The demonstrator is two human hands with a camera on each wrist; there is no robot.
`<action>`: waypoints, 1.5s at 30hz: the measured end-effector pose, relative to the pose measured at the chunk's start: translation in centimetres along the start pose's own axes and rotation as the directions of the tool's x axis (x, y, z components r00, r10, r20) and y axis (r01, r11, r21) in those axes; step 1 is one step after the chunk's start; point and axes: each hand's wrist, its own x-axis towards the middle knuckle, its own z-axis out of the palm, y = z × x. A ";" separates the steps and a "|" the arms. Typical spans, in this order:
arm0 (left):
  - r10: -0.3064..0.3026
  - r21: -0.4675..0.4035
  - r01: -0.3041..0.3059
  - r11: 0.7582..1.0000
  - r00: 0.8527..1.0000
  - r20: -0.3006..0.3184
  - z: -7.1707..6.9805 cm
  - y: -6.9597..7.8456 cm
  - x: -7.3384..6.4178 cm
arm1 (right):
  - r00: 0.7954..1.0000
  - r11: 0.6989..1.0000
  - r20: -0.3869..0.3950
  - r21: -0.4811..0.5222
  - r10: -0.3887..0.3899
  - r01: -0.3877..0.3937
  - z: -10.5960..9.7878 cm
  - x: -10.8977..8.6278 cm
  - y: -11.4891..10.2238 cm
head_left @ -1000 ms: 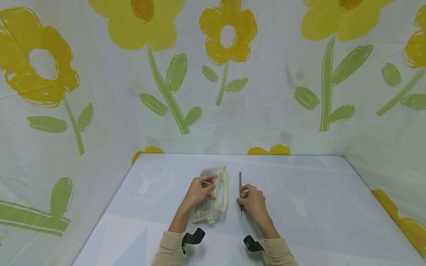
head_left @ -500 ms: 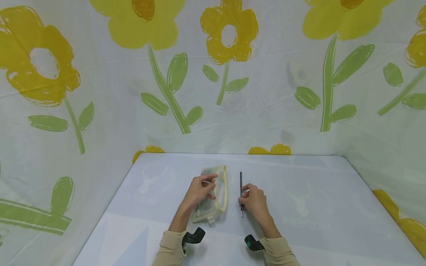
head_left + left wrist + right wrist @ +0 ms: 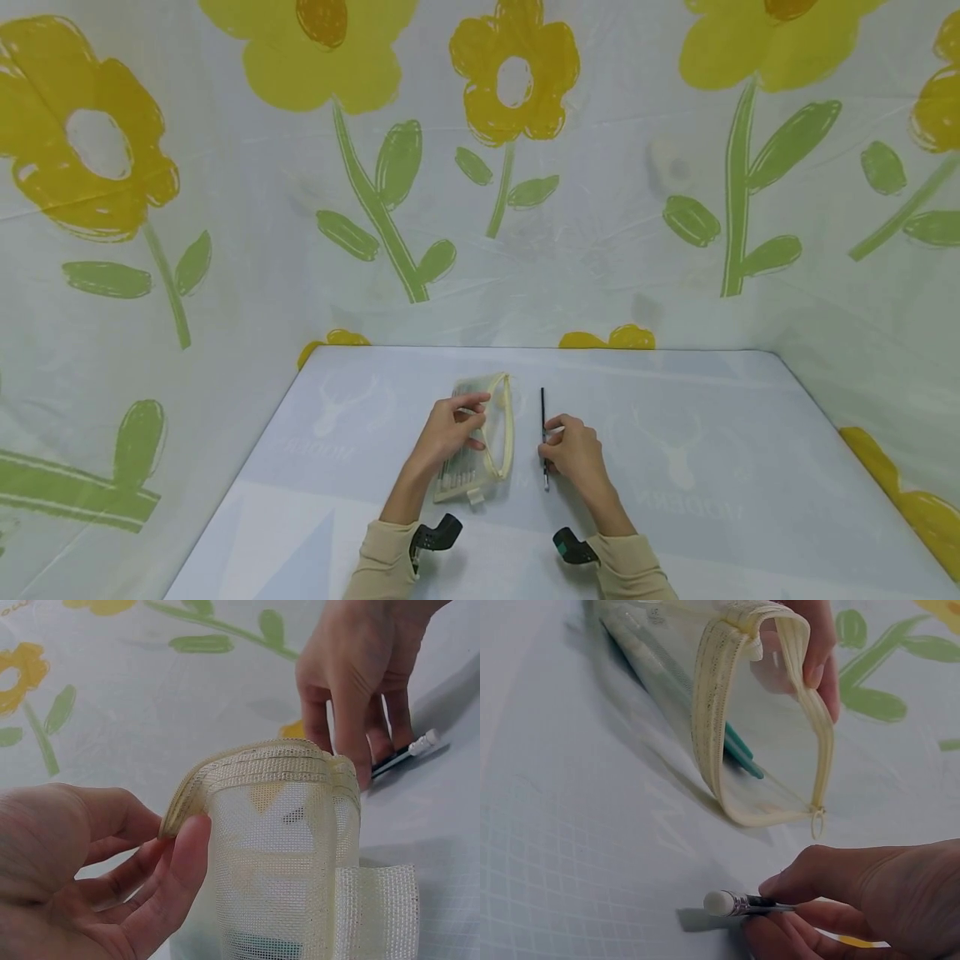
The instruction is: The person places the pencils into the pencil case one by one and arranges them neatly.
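Note:
A pale yellow mesh zip pouch (image 3: 508,433) lies on the table, its zipped mouth gaping toward the right. My left hand (image 3: 448,429) pinches one edge of that mouth between thumb and fingers, as the left wrist view shows. Inside, teal pencils (image 3: 742,754) and other slender items show through the mesh. To the right of the pouch, my right hand (image 3: 576,454) pinches a dark pencil (image 3: 543,408) with a white eraser (image 3: 720,903) on its near end. The pencil runs roughly parallel to the mouth, apart from it. Whether it touches the tabletop I cannot tell.
A pale table (image 3: 720,533) spreads out around both hands. Behind it and at the sides hangs a white cloth (image 3: 585,275) printed with yellow flowers. A small fabric tab (image 3: 476,497) sticks out at the pouch's near end.
The pencil and right hand have shifted very slightly rightward, and the pencil's shaft looks darker than a second ago. The left hand and pouch have stayed put.

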 end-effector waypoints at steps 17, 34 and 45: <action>-0.018 -0.010 0.018 1.000 1.000 0.008 0.2 2.3 -1.1 | 1.000 0.999 0.019 0.037 -0.011 0.010 -0.8 -0.1 -0.6; -0.020 -0.008 0.020 1.000 1.000 0.000 0.5 3.1 -1.6 | 0.998 0.995 0.035 0.082 -0.059 0.056 -0.9 -1.0 -2.1; -0.003 0.009 0.003 1.000 1.000 -0.007 0.4 0.6 -0.2 | 0.983 0.976 0.122 0.184 -0.139 0.115 -0.4 -1.3 -3.1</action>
